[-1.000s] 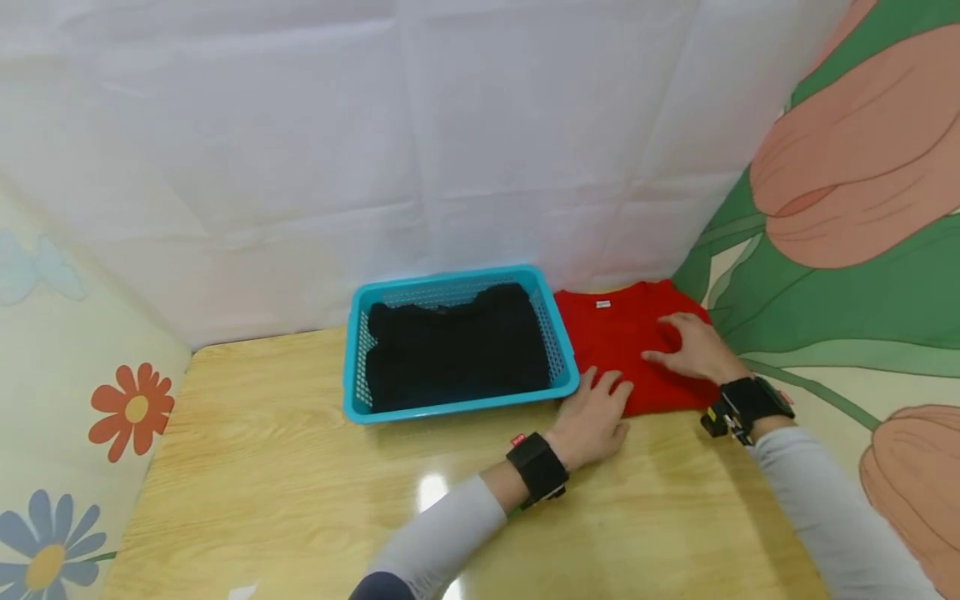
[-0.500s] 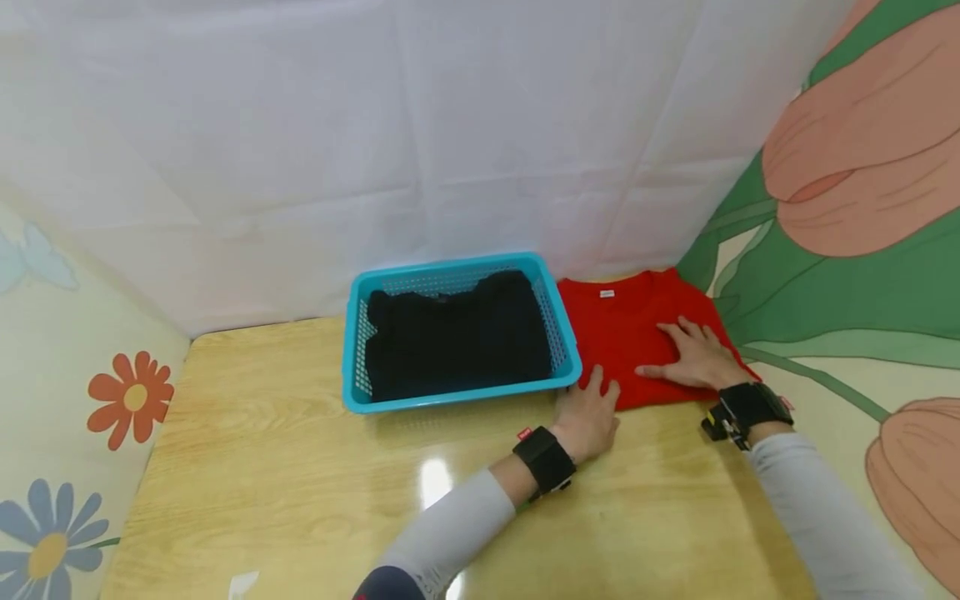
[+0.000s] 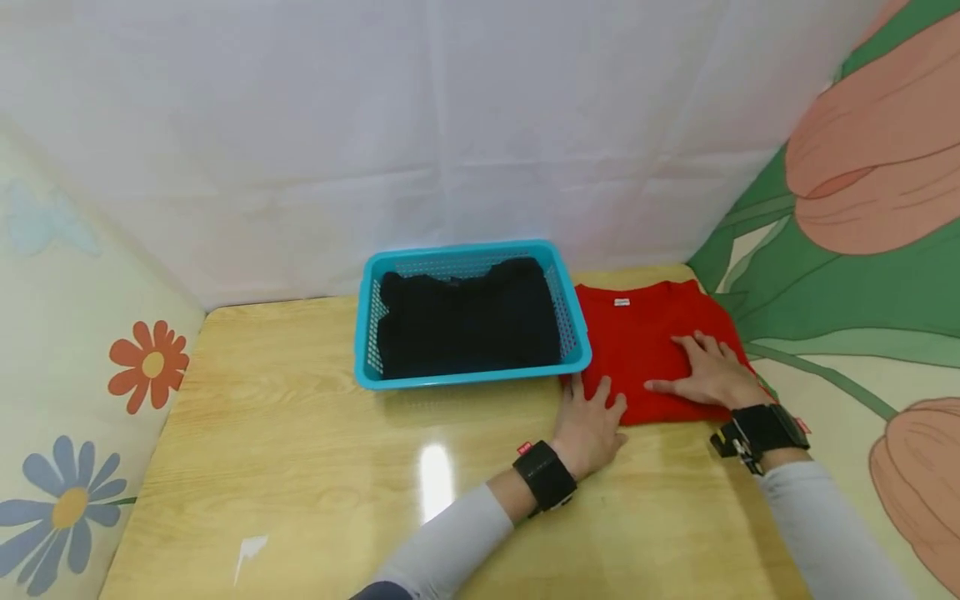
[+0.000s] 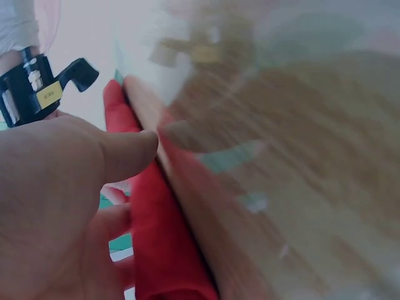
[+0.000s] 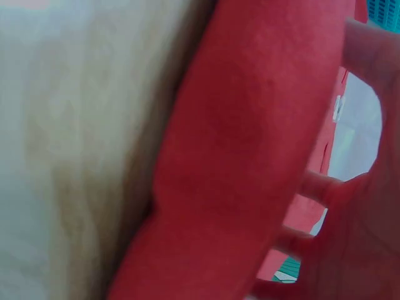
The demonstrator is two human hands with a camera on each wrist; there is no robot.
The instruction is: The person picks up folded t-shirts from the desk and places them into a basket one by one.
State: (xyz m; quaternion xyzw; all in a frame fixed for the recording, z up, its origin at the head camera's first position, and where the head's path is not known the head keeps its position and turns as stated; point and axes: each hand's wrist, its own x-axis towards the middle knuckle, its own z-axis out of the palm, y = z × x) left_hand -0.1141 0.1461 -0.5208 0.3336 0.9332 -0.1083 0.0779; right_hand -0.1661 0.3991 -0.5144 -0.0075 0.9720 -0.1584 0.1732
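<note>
Blue basket (image 3: 472, 379) partly hides red garment (image 3: 633, 342) — left hand (image 3: 588, 432), right hand (image 3: 712, 377) splayed, grip loose.

Bright in the head view, with one white glare streak (image 3: 437, 482) on the tabletop (image 3: 300, 433) (glossy enough to show reflections); dimmer, hazier and softly blurred in both wrist views.

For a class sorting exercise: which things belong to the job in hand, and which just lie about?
Job in hand:
red shirt, beneath right hand
left hand, at its edge
probably blue basket
probably black garment inside it

Just there:
white patch on table
flowered wall covering
</note>
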